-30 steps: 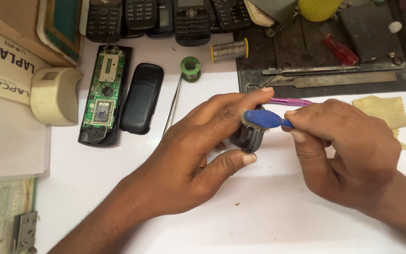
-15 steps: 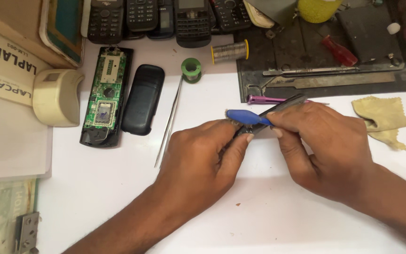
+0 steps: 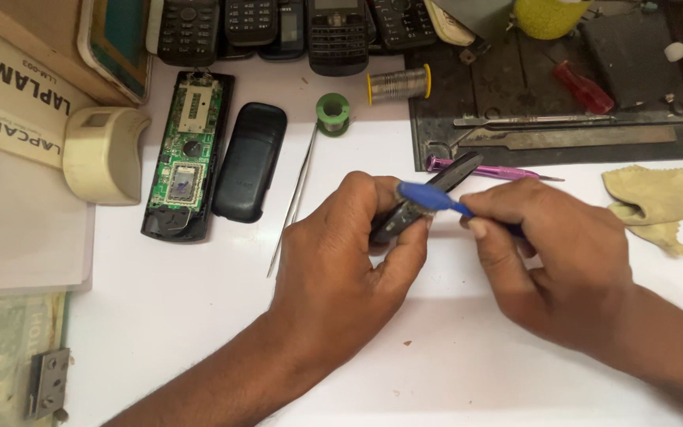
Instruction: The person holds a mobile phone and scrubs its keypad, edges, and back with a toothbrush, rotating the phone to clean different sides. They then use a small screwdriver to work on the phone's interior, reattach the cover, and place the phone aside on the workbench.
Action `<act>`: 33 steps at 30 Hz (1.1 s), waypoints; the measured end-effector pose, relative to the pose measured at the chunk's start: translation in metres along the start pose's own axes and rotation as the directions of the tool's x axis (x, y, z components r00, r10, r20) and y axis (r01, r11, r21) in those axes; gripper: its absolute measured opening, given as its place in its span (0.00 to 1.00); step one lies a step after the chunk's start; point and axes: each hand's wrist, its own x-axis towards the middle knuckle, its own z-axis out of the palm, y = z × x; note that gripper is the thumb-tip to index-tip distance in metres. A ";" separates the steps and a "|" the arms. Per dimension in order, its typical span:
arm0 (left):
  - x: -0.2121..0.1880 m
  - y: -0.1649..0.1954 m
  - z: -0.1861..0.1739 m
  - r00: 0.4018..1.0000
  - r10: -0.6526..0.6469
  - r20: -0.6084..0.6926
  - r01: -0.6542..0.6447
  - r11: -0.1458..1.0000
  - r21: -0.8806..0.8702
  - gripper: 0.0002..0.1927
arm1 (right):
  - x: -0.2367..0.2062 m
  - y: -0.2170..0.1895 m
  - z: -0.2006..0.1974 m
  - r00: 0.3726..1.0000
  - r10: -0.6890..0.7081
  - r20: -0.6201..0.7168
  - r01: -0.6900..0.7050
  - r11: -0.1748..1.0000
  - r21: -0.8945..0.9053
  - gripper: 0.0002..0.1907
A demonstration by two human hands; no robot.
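Observation:
My left hand (image 3: 349,261) grips a small black phone casing (image 3: 428,198), tilted up above the white table (image 3: 199,316). My right hand (image 3: 555,253) pinches a blue pry tool (image 3: 432,198), whose tip lies against the casing's edge. Most of the casing is hidden by my left fingers. To the left lie an opened phone with a bare green circuit board (image 3: 183,158) and a black back cover (image 3: 248,162). Thin metal tweezers (image 3: 294,198) rest beside them.
A row of dark keypad phones (image 3: 278,24) lines the far edge. A dark work mat (image 3: 563,103) holds a red screwdriver (image 3: 583,85) and metal tools. A purple screwdriver (image 3: 499,171), solder spools (image 3: 397,83), yellow cloth (image 3: 650,202) and a beige device (image 3: 100,154) lie around.
The casing has turned from end-on to a long tilted edge in my left hand. The blue tool shifted left along that edge, and both hands moved slightly.

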 end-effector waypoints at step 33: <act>-0.002 0.003 -0.002 0.997 0.053 -0.060 -0.052 0.999 0.014 0.12 | -0.001 0.003 0.000 1.000 -0.006 -0.025 0.006 1.000 -0.008 0.08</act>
